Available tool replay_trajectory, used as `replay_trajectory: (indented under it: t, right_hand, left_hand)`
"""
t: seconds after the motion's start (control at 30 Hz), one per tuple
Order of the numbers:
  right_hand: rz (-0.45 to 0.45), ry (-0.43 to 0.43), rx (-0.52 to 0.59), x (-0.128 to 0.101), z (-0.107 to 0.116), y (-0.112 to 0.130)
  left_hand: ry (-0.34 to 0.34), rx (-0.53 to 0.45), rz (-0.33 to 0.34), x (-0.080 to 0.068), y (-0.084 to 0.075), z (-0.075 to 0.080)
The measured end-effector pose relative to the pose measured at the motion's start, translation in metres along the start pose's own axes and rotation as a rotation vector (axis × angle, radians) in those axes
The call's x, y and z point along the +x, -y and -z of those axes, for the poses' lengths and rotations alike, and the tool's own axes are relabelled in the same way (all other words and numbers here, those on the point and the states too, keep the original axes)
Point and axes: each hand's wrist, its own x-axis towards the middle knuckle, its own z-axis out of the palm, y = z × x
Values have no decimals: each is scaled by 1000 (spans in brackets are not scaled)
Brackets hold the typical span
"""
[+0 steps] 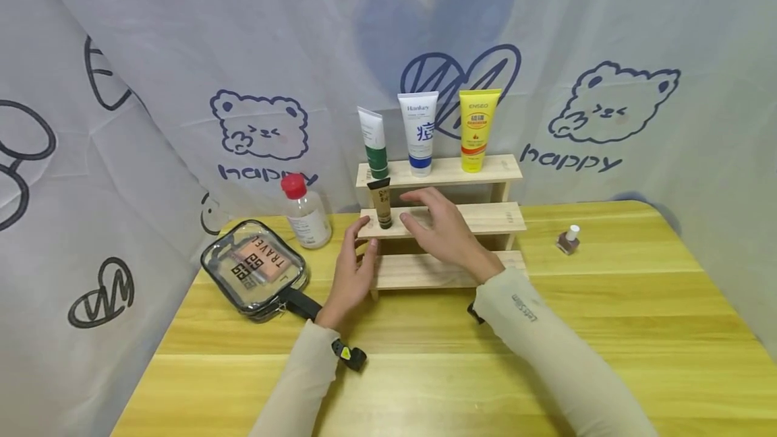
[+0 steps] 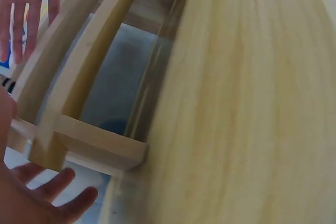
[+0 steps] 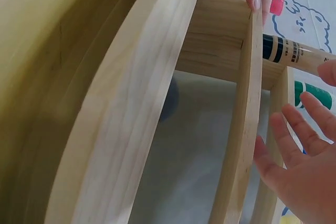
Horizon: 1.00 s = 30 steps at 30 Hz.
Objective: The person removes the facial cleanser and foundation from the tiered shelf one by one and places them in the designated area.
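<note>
Backdrop: I see a pale grey cloth (image 1: 182,52) filling the upper frame, printed with navy bears, hearts and "happy".
Left side: the cloth folds forward at the lower left.
Table: a yellow wooden table (image 1: 607,329) spans the lower frame, grain running sideways.
Light: even and soft, possibly from overhead.

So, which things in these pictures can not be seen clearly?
- Head view: small print on the tan tube, too small to read.
- Head view: right hand hides part of the middle shelf.
- Left wrist view: table blurred; left hand cut off by the edge.
</note>
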Motion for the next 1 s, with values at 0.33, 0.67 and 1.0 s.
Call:
replay_trajectory:
  t: [0.33,0.67,1.0]
  right_hand:
    - [-25,0,29,4,-8,9]
    - [-74,6,184,15,-15,17]
    - [-122,46,405,24,-20,12]
  left_hand:
    - [-51,-119,-9,-1,14,-9]
    - [-70,-156,-1,0,12,-9]
    - [-67,-172,14,-1,12,-10]
